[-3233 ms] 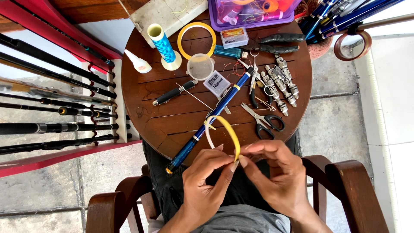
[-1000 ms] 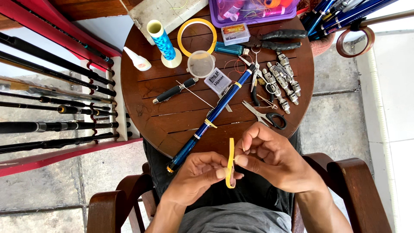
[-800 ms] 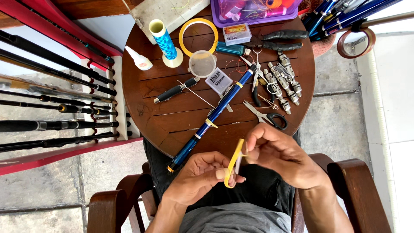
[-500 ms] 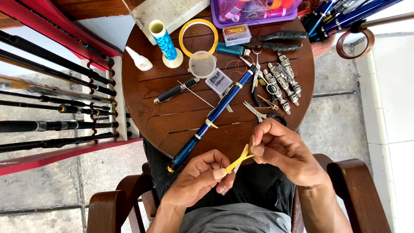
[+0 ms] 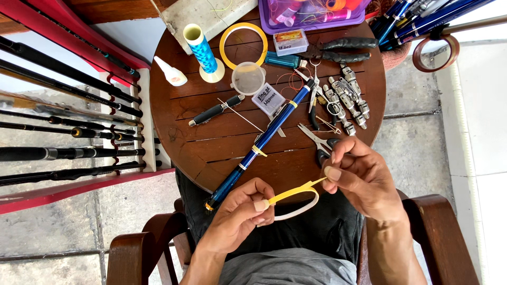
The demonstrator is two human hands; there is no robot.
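Observation:
My left hand (image 5: 244,210) grips a small roll of yellow tape (image 5: 296,200), held above my lap just off the near rim of the round wooden table (image 5: 222,153). My right hand (image 5: 359,177) pinches the free end of that tape, which is drawn out to the right in a short strip. A blue fishing rod blank (image 5: 261,142) lies slantwise on the table, its butt end close to my left hand. It carries a bit of yellow tape near its middle.
On the table lie scissors (image 5: 317,140), pliers (image 5: 338,50), several metal reel seats (image 5: 346,100), a blue thread spool (image 5: 202,50), a second yellow tape ring (image 5: 243,45), a knife (image 5: 216,111) and a glue bottle (image 5: 170,73). A rack of rods (image 5: 68,121) stands left. Chair arms (image 5: 443,237) flank me.
The tape roll has gone from upright to lying flat in my left hand. My right hand has pulled the tape's end out to the right.

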